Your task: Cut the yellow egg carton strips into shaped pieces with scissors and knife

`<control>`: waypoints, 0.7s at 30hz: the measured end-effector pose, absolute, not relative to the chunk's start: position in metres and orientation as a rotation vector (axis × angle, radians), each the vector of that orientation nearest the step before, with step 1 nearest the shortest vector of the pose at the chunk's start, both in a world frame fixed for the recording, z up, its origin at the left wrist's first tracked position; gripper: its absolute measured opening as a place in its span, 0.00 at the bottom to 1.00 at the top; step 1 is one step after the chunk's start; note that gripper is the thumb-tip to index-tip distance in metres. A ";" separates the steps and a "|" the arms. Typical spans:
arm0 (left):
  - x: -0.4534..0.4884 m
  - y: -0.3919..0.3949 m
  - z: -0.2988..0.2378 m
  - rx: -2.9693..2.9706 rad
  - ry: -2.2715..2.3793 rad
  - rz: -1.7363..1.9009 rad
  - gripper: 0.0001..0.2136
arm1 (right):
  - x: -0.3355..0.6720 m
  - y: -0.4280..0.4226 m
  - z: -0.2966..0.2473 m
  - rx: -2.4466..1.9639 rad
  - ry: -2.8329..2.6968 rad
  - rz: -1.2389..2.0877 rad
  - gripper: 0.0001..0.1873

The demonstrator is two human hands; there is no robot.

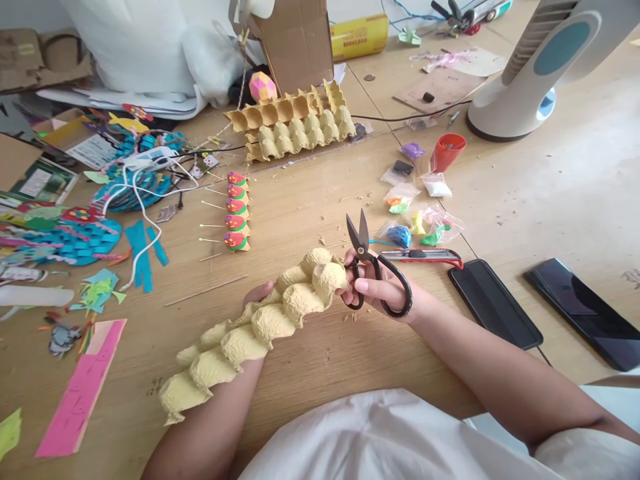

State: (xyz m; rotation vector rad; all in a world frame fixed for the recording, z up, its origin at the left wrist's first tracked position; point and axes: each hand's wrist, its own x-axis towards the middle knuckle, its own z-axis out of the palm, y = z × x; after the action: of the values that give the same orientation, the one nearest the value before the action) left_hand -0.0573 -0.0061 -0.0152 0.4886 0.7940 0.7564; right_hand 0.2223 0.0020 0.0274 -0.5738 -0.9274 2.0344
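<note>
A pale yellow egg carton piece (273, 323), two rows of cups with the bumps facing up, is held tilted above the table. My left hand (259, 293) supports it from beneath; most of that hand is hidden by the carton. Black-handled scissors (363, 250) are gripped in my right hand (377, 283), their blades apart and pointing up and away from the carton. The fingertips of that hand also touch the carton's far right end. Beyond the carton stands a row of small painted carton cups (237, 213), red and green with decorated tops.
More egg carton pieces (307, 133) lie at the back. Right of the scissors are a utility knife (423, 255), bags of coloured clay (400, 233), a red cup (449, 152), two phones (495, 303) and a white fan (520, 93). Paper crafts (83, 233) crowd the left.
</note>
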 end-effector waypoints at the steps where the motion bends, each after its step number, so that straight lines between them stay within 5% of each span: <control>1: -0.057 -0.007 -0.015 0.482 0.796 0.760 0.14 | 0.222 0.001 0.027 -0.570 -0.939 2.032 0.25; 16: -0.046 -0.001 -0.006 0.436 0.825 0.706 0.14 | 0.221 0.002 0.030 -0.689 -0.850 2.006 0.25; 21: -0.046 0.000 -0.009 0.445 0.777 0.704 0.17 | 0.221 0.004 0.026 -0.897 -1.087 1.746 0.20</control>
State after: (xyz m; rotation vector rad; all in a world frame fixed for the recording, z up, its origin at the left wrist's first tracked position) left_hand -0.0458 0.0000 -0.0094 0.4454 0.7773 0.7038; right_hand 0.2212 0.0044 0.0261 -0.8968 -1.0867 1.7463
